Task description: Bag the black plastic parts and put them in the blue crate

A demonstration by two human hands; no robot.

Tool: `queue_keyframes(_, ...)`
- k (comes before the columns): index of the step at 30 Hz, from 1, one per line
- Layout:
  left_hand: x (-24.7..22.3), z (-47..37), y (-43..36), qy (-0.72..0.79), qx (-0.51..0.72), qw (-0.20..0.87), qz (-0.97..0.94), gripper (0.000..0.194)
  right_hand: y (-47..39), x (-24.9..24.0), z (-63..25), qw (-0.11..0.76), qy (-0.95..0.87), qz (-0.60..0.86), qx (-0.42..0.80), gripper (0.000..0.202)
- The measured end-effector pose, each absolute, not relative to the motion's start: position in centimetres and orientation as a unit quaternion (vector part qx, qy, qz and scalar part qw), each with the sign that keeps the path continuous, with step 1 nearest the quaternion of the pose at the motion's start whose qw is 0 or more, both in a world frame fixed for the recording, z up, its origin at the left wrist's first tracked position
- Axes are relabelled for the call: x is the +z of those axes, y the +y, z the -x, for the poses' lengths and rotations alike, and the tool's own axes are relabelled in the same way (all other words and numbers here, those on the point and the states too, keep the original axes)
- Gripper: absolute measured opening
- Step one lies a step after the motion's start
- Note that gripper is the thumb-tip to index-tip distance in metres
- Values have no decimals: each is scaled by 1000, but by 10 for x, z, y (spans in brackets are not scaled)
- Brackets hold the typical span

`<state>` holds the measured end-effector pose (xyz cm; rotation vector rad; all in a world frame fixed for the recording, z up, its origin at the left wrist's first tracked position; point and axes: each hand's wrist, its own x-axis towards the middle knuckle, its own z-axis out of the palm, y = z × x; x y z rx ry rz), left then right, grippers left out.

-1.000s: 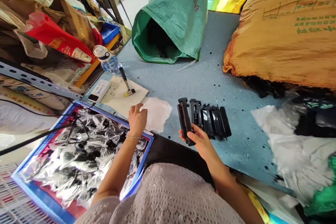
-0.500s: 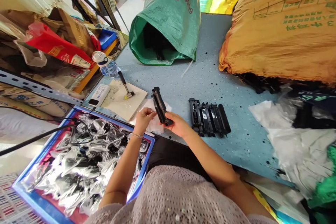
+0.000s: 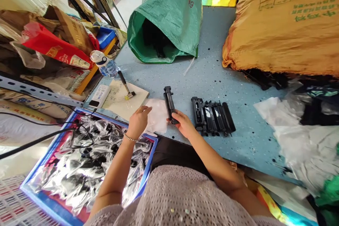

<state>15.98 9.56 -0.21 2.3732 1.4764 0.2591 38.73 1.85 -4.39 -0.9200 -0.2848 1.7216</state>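
Observation:
My right hand (image 3: 183, 123) is closed around the lower end of a long black plastic part (image 3: 169, 103), which stands tilted over the table. My left hand (image 3: 138, 122), with a beaded bracelet at the wrist, is apart from that part. Its thumb and fingertips are pressed together at the left edge of a pile of clear plastic bags (image 3: 156, 114); whether a bag or anything else is pinched there, I cannot make out. Right of my right hand, several similar black plastic parts (image 3: 212, 117) lie side by side in a row.
A green woven sack (image 3: 169, 17) with black parts inside opens toward me. At the right are an orange sack (image 3: 280, 24) and white plastic (image 3: 309, 152). A brush (image 3: 125, 84) lies on a cardboard sheet (image 3: 113, 95) beside a bottle (image 3: 104, 63). Lower left, a blue crate (image 3: 90, 216) holds bagged parts.
My left hand has come away from the black plastic part and moved left and down. My right hand has carried the part slightly right and turned it more upright.

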Motion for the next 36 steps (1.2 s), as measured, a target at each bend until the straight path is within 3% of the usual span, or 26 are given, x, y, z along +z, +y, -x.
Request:
queue_keyframes(2,-6,-161,98,510,121,200,-828,46,4,-40,-390,529,-155,328,767,44)
queue_keyframes(4,-9,-158,101,498,152,232,-822,48,-8,-39,-392,448,-135,263,844,42)
queue_keyframes(8,-10,-153,90,481,188,201,-832,57,-7,-44,-380,303,58,213,927,40)
queue_keyframes(12,-4,-166,49,341,191,185,-902,67,7,-50,-362,361,11,317,877,35)
queue_keyframes(16,6,-182,22,271,226,263,-898,71,5,-47,-365,446,-249,524,682,75)
queue_keyframes(18,10,-184,23,272,244,304,-880,69,-1,-40,-371,441,-341,557,616,75)
queue_keyframes(22,21,-179,34,255,247,333,-874,64,-11,-13,-366,454,-419,468,632,46)
queue_keyframes(27,61,-128,34,442,329,383,-742,36,-14,13,-349,424,-381,289,769,57)
queue_keyframes(29,73,-95,30,480,246,447,-714,39,-12,8,-348,395,-380,281,788,52)
queue_keyframes(31,70,-66,26,506,39,461,-728,40,-11,-4,-350,398,-380,327,768,45)
queue_keyframes(34,25,-46,10,551,-303,353,-693,30,-12,-28,-352,411,-362,393,738,41)
queue_keyframes(36,-19,-49,-11,571,-398,314,-646,22,-16,-39,-353,408,-352,408,737,42)
